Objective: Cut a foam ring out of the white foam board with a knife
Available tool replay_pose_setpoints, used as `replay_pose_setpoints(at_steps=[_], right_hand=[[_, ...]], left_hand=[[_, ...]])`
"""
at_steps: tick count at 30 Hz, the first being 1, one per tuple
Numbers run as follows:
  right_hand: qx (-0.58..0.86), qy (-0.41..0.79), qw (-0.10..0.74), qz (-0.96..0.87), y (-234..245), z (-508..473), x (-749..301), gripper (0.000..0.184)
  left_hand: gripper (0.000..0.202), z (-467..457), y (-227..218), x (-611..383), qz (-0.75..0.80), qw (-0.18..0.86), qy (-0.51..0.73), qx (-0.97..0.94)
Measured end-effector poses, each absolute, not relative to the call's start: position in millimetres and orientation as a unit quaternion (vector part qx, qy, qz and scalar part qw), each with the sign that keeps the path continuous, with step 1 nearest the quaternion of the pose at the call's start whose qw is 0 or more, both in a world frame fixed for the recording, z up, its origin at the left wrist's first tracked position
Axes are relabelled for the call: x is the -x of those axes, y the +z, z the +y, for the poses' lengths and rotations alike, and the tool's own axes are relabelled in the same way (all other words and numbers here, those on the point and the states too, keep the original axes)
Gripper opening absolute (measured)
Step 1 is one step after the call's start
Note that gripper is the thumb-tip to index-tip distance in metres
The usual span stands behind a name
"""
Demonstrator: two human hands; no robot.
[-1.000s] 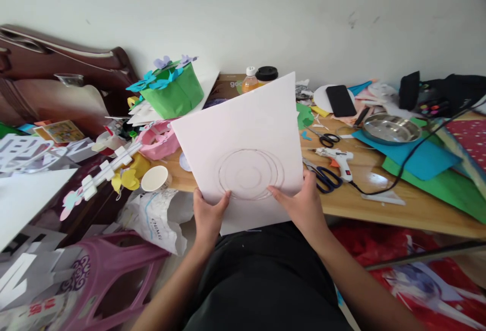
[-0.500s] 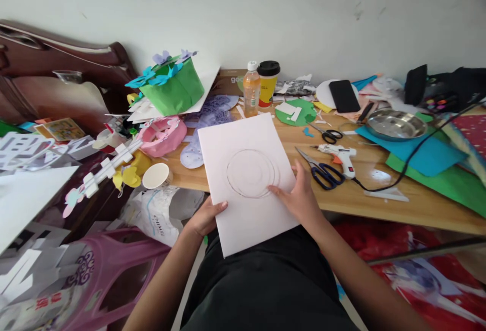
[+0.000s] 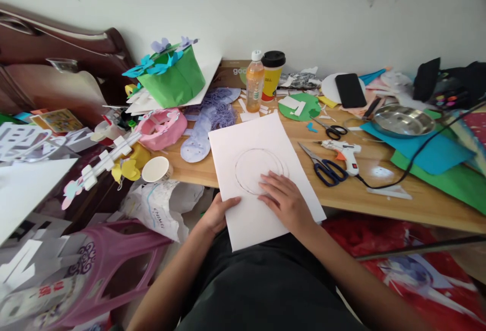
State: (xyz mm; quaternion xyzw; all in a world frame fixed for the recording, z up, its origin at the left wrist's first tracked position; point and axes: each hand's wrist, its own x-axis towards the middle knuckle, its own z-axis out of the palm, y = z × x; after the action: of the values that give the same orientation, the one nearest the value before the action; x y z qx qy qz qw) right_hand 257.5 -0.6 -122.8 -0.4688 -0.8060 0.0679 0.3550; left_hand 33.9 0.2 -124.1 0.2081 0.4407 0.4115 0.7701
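A white sheet (image 3: 250,143) with drawn concentric circles lies half on the wooden table (image 3: 398,194) and half over my lap. My left hand (image 3: 218,214) grips the sheet's left edge, thumb on top. My right hand (image 3: 284,202) lies flat on the sheet, fingers stretched over the lower part of the circles. Blue-handled scissors (image 3: 322,166) and a white glue gun (image 3: 341,151) lie just right of the sheet.
Behind the sheet stand a juice bottle (image 3: 254,82) and a yellow cup with black lid (image 3: 272,73). A green paper box (image 3: 170,75), a pink paper craft (image 3: 159,128), a steel bowl (image 3: 402,121), a phone (image 3: 350,90) and coloured sheets crowd the table. A pink stool (image 3: 110,270) stands at lower left.
The sheet went from being held up tilted to lying flat on the table edge. My right hand moved from the sheet's right edge onto its face.
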Motion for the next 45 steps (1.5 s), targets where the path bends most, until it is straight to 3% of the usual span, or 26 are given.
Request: replay_pose_setpoints(at_steps=[6,15,20,26,32,45], right_hand=[[0.473,0.078,0.349,-0.805,-124,4,-259,0.02],[0.477,0.093,0.338,-0.806,-125,9,-256,0.025],[0.495,0.095,0.281,-0.817,-117,26,-259,0.021],[0.534,0.09,0.167,-0.824,-93,50,-256,0.048],[0.528,0.11,0.14,-0.83,-92,49,-251,0.081],[0.575,0.196,0.003,-0.794,-85,49,-233,0.072]], left_hand=[[0.051,2,-126,-34,0.443,0.77,0.413,-0.2],[0.046,-1,-131,-33,0.43,0.788,0.412,-0.154],[0.045,-3,-133,-34,0.387,0.816,0.404,-0.146],[0.05,-10,-122,-37,0.403,0.795,0.415,-0.185],[0.052,-21,-118,-36,0.404,0.791,0.419,-0.19],[0.054,-17,-128,-36,0.401,0.79,0.434,-0.161]])
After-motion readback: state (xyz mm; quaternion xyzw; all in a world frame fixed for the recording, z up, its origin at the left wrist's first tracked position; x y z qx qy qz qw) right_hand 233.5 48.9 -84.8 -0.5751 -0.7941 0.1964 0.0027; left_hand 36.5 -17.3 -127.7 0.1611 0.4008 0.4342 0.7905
